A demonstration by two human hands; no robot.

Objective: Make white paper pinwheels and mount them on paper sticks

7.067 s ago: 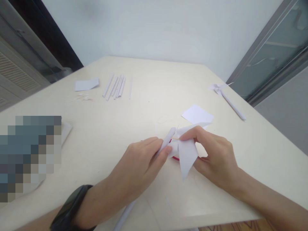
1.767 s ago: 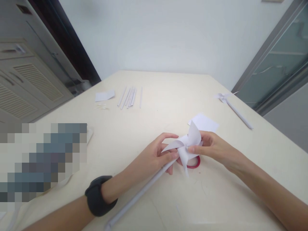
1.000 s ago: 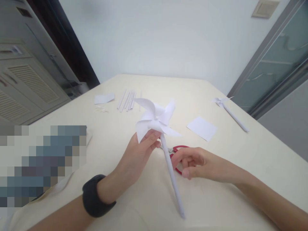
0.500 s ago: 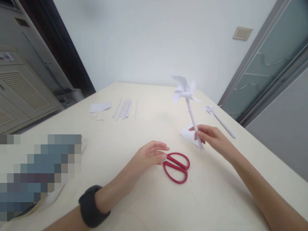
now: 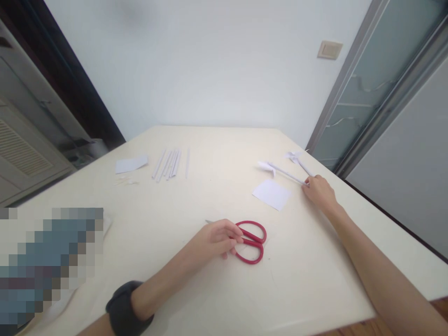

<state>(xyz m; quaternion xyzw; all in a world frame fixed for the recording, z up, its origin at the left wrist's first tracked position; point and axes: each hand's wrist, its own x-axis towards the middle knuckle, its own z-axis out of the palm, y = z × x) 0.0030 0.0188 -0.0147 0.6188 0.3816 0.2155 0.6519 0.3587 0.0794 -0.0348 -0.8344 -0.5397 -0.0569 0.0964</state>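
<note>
White and papery, a pinwheel [image 5: 284, 171] is extending to the left of and beyond the right hand [image 5: 319, 192], which is pinching its end. Nearby, a paper square [image 5: 271, 194] is lying flat. Loosely half-open, the left hand [image 5: 220, 238] is partly covering red scissors [image 5: 254, 238]; contact unclear.

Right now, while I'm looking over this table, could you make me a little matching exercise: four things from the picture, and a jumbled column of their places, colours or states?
Column one:
1. Right hand
2. Scissors handles
3. Rolled paper sticks
4. Wristband

Column two:
A. Black
B. White, lying in a group
C. At the stick end of a paper pinwheel
D. Red

Right pairs: 1-C, 2-D, 3-B, 4-A
</note>
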